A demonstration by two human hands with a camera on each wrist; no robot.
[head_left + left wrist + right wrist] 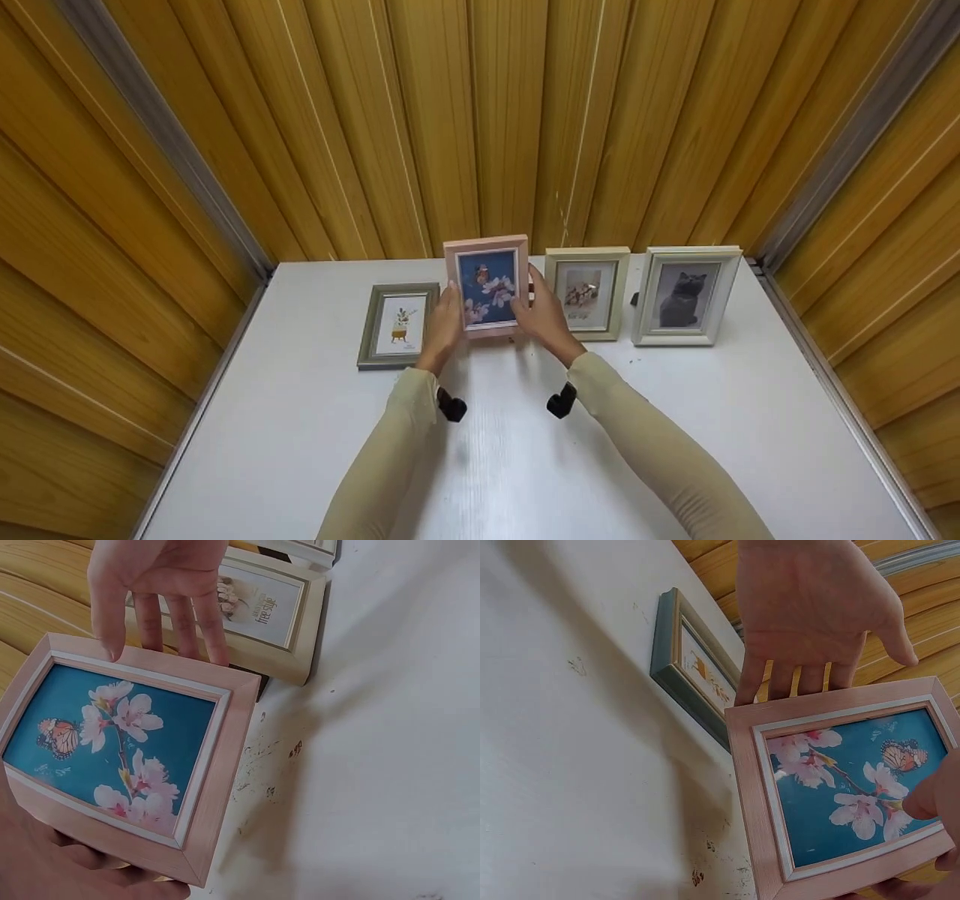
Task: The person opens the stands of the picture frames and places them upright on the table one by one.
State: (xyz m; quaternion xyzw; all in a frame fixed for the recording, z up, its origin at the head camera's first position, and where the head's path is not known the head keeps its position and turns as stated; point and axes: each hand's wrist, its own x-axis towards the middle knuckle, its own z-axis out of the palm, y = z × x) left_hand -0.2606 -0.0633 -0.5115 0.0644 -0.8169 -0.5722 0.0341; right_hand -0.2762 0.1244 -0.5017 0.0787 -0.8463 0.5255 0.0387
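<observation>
A pink picture frame with a white inner border, showing a butterfly and pale blossoms on blue, is held up over the white table, its shadow below. At its left side, the left hand holds it, with fingers behind the back and thumb along the edge. The right hand grips the opposite side; in the right wrist view its thumb lies over the picture. Part of each hand's fingers is hidden behind the frame.
A grey-green frame with a plant picture stands left of the hands. To the right are a cream frame and a white frame with a grey cat. Wood-patterned panels rise behind the white table.
</observation>
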